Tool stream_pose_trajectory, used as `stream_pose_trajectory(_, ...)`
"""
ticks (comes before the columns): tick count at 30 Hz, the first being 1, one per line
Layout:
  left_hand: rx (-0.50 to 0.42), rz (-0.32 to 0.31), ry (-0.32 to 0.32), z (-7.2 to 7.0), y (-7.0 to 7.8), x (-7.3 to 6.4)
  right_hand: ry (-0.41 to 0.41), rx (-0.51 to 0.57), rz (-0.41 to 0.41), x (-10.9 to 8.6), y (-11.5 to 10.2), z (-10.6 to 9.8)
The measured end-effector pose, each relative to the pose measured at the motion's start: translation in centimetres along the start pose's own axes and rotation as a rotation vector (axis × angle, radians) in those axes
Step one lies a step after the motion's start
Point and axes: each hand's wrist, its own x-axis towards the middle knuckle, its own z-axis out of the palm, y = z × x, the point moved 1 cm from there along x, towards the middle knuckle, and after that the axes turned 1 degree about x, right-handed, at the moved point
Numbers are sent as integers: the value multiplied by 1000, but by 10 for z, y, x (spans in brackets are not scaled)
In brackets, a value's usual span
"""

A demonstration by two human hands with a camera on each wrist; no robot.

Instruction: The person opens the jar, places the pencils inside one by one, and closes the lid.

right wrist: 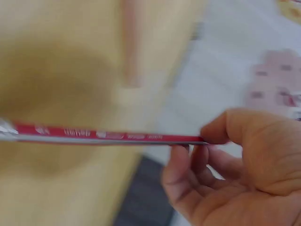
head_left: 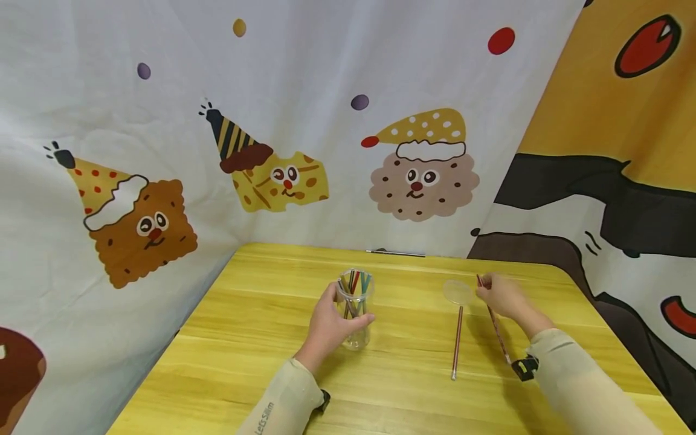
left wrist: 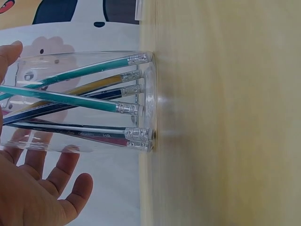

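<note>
My left hand [head_left: 328, 326] holds a clear plastic jar [head_left: 356, 343] from its left side, thumb across the front. The jar stands upright on the table. Several pencils [left wrist: 94, 102] in green, yellow, dark and red lean inside it, eraser ends down. Over the right part of the table, my right hand [head_left: 505, 297] pinches a red pencil [right wrist: 113, 136] near one end between thumb and fingers. That pencil slants down toward me. Just left of it, a second red pencil [head_left: 457, 344] lies on the table, below a clear round lid [head_left: 457, 292].
A dark pencil [head_left: 402, 254] lies along the back edge of the yellow wood-grain table [head_left: 261, 302]. Behind the table hangs a white cloth [head_left: 304, 72] printed with cartoon biscuits and cheese. Another printed cloth [head_left: 587, 133] hangs at the right.
</note>
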Motion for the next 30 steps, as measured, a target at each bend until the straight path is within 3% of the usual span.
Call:
stream_pose_trajectory(5, -7, 3, 0, -2, 2, -1, 472, 118, -274, -17, -83, -35)
stream_pose_trajectory(7, -13, 7, 2, -3, 4, -1, 606, 239, -411, -28, -121, -44)
stream_pose_trajectory(9, -13, 12, 4, -3, 5, -1, 676, 378, -559, -39, -155, -49)
stream_pose_trajectory(12, -10, 14, 0, -3, 4, -1, 689, 548, -740, -47, -192, -47)
stream_pose_trajectory(15, -2, 12, -5, -1, 2, -1, 671, 568, -843, -45, -211, -35)
stream_pose_trajectory(20, -5, 13, -10, 1, -1, -1, 671, 382, -920, -29, -213, -5)
stream_pose_trajectory(24, -10, 18, -22, 2, -2, 0, 681, 266, -933, -20, -204, 18)
stream_pose_trajectory(30, -19, 26, -17, 1, 0, 0, 592, 141, -962, -16, -199, 43)
